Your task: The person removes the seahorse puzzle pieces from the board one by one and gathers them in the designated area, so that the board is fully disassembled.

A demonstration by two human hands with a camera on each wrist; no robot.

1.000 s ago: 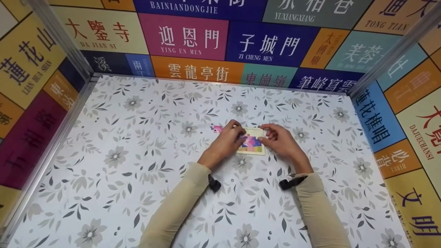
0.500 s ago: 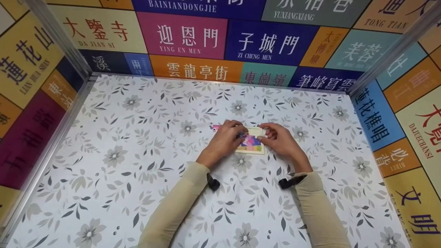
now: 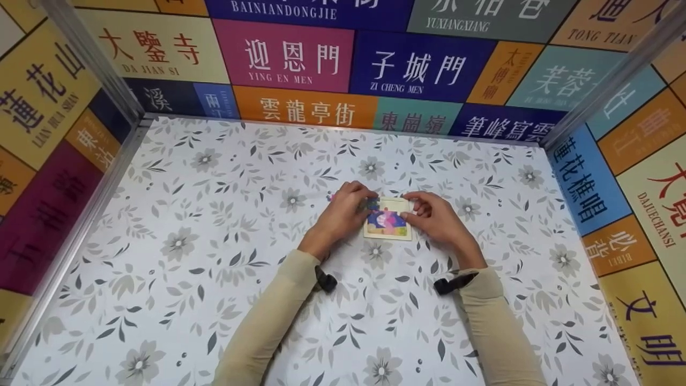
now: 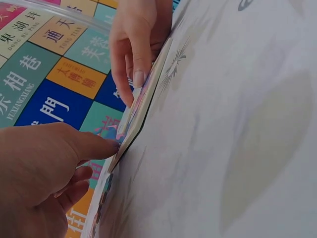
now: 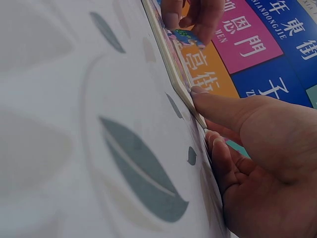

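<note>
A small square jigsaw board (image 3: 395, 205) with a cream border lies on the patterned tabletop. Its lower part carries a purple, pink and yellow picture, while a pale area shows along the top. My left hand (image 3: 345, 210) pinches a puzzle piece (image 3: 371, 204) at the board's upper left; green and blue show on the piece (image 5: 184, 35) in the right wrist view. On the opposite side, my right hand (image 3: 437, 219) grips the board's right edge, its thumb (image 5: 218, 106) against the border and its other fingers curled beside it.
A bit of a pink piece (image 3: 330, 198) peeks out left of my left hand, mostly hidden by it. The white tabletop (image 3: 241, 316) has a grey floral print. Colourful lettered panels (image 3: 300, 59) wall in the back and both sides.
My left hand has shifted left, uncovering the board's left side and covering most of the pink piece. The puzzle piece between its fingers now shows. My right hand stays on the board's edge.
</note>
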